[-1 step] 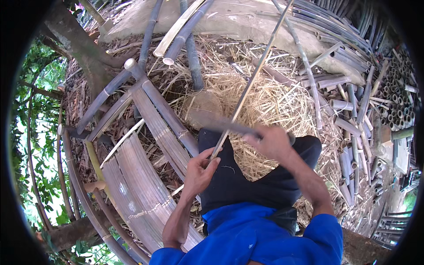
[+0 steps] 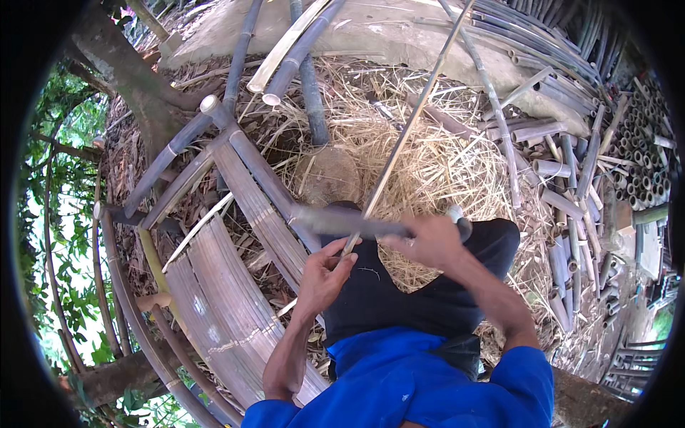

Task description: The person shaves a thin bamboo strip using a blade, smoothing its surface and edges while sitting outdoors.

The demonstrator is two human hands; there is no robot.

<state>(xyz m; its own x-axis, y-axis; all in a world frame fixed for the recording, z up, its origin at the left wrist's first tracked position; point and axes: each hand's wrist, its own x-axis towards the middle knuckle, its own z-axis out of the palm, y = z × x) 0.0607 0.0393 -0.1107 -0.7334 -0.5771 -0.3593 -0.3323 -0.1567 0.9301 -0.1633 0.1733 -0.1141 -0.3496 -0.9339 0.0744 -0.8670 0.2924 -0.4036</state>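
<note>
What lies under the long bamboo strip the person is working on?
Under the bamboo strip lie pale straw-like shavings and the person's dark-trousered lap. The left hand grips its near end; the right hand holds a blurred blade against it. The ground beneath is covered.

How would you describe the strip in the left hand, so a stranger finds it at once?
Start at the straw pile in the middle of the ground. A thin pale bamboo strip crosses it slantwise, from the top edge down to the left hand. Unlike the thick grey poles around, it is slim and meets the blade in the right hand.
</note>
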